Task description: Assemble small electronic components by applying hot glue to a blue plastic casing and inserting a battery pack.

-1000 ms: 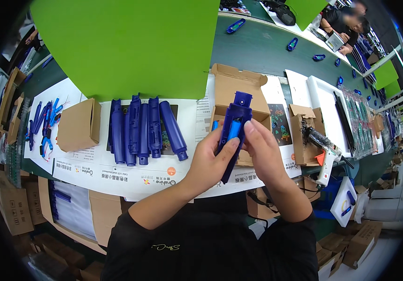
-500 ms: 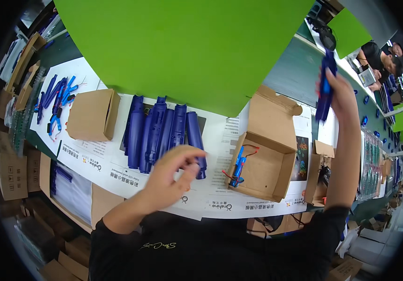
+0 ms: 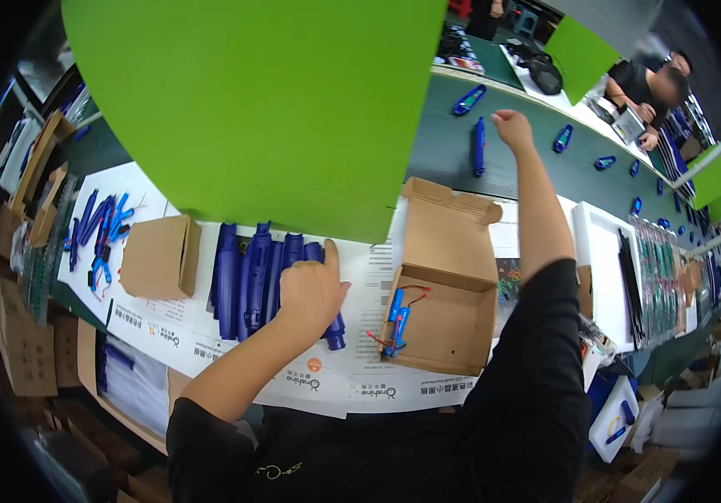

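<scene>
At far left, on white printed paper (image 3: 364, 293): a loose heap of blue parts (image 3: 109, 222) with thin wires. Just right of it, a cardboard box (image 3: 155, 257), closed. Next, a row of long blue shells (image 3: 251, 281), side by side below a tall green panel (image 3: 251, 101). Over the row's right end, left hand (image 3: 310, 289): index finger extended, thumb out to the right, other fingers hidden; cannot tell whether gripping the rightmost shell (image 3: 335, 337) beneath. Then an open carton (image 3: 452, 335), flap raised, with wired blue cells (image 3: 395, 323) along its left side. Beyond it, on a dark green bench (image 3: 444, 134), a slim blue piece (image 3: 479, 147), lengthwise. Near its upper end but apart, right hand (image 3: 513, 130): fingers loosely bent, nothing seen in hold. Farther right, a white tray (image 3: 591, 251), black strips (image 3: 630, 285), bagged green boards (image 3: 661, 268).
</scene>
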`<move>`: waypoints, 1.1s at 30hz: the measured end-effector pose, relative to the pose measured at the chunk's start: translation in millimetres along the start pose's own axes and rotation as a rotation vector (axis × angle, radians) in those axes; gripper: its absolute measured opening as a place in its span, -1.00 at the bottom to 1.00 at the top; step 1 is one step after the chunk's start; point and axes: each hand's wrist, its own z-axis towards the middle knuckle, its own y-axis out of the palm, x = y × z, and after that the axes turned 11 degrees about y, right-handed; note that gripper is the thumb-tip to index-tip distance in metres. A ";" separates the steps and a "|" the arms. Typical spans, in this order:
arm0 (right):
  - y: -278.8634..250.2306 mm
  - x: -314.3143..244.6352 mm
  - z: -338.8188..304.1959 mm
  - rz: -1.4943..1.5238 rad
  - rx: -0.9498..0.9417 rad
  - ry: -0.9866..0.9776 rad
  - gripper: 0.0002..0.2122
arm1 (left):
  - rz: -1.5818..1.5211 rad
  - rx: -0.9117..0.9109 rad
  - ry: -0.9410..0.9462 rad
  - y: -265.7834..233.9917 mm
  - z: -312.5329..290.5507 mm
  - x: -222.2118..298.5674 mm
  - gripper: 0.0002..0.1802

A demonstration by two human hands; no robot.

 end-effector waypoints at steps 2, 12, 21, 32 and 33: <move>-68.7 -48.7 -45.3 0.150 -0.239 0.008 -0.72 | -0.036 -0.073 -0.072 7.3 -3.7 -6.0 -0.16; -293.6 -71.8 -363.7 0.167 -1.059 -0.302 -0.84 | -0.868 0.255 -0.093 -20.6 -35.0 -22.2 -0.29; -382.7 102.8 -487.2 0.362 1.152 0.482 -0.78 | -1.870 0.709 -0.045 -31.6 -93.4 -26.1 -0.54; -185.1 -103.2 -471.7 1.676 -0.362 0.124 -0.54 | -1.815 0.463 0.726 -1.1 -118.9 126.0 -0.36; -191.4 -103.7 -468.8 1.692 -0.300 0.075 -0.69 | -1.885 0.138 0.862 -8.2 -120.7 118.4 -0.32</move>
